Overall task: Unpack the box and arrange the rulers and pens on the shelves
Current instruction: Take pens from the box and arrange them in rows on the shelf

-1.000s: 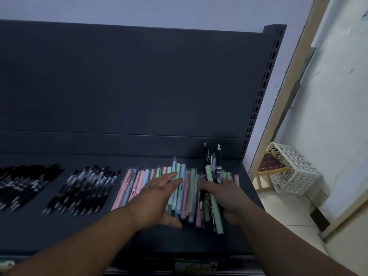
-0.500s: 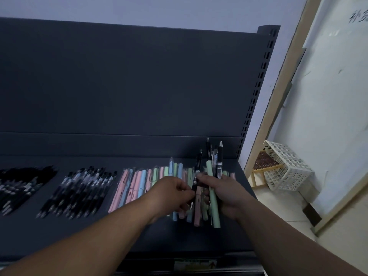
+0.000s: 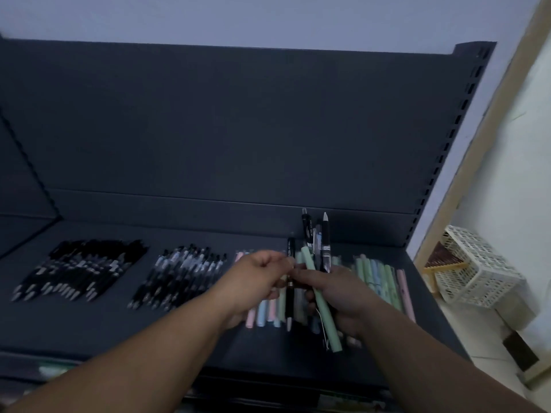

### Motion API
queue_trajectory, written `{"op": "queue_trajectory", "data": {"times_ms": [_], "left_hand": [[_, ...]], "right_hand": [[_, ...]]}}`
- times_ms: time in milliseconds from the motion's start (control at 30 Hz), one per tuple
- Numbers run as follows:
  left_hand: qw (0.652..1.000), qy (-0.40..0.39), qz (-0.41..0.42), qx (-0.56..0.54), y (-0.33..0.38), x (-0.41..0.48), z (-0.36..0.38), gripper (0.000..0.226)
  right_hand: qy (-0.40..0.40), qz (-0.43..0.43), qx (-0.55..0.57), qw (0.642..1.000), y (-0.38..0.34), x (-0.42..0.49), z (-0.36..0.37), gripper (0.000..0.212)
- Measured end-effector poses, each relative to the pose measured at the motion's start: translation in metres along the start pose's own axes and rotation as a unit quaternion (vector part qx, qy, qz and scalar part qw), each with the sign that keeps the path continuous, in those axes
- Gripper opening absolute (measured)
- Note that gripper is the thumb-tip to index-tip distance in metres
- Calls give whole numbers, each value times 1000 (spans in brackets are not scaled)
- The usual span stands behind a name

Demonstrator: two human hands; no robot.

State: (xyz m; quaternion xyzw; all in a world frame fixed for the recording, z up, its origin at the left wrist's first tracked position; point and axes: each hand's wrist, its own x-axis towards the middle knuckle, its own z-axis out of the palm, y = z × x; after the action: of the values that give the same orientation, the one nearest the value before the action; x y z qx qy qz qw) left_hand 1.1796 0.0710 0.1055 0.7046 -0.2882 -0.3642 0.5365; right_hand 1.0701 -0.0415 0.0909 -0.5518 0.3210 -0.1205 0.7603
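Observation:
A row of pastel pens (image 3: 375, 272) in pink, blue and green lies on the dark shelf (image 3: 185, 329), partly hidden under my hands. My right hand (image 3: 337, 296) grips a mixed bundle of pens (image 3: 320, 248), a long green one and several black ones standing up out of the fist. My left hand (image 3: 256, 278) is beside it, fingers curled, pinching a black pen (image 3: 289, 296) that hangs down between both hands.
Two groups of black pens lie further left on the shelf, one (image 3: 185, 272) mid-left and one (image 3: 80, 269) far left. The shelf's back panel (image 3: 238, 129) rises behind. On the floor at the right stands a white lattice basket (image 3: 474, 269).
My left hand left the pastel row, closed, and took a black pen at the bundle's side. The view has shifted right and closer; my right hand keeps its bundle.

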Motion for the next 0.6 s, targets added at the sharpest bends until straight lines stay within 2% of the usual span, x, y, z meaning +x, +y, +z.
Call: {"op": "queue_trajectory", "data": {"times_ms": [233,333,467,600], "left_hand": [[999,1,-19,-50,-27,-10,-91,18],[995,68,-19,-73,-34,-9,-149,22],[980,163,-22,-110,-41,-10,-245,15],[979,195,-45,-49,-64,-4,-333,8]], "right_hand": [[-39,41,-71,996,10,29,92,19],[-29,45,-61,997,16,46,146,10],[4,46,-59,997,21,73,215,7],[17,36,-47,998,24,94,271,5]]}}
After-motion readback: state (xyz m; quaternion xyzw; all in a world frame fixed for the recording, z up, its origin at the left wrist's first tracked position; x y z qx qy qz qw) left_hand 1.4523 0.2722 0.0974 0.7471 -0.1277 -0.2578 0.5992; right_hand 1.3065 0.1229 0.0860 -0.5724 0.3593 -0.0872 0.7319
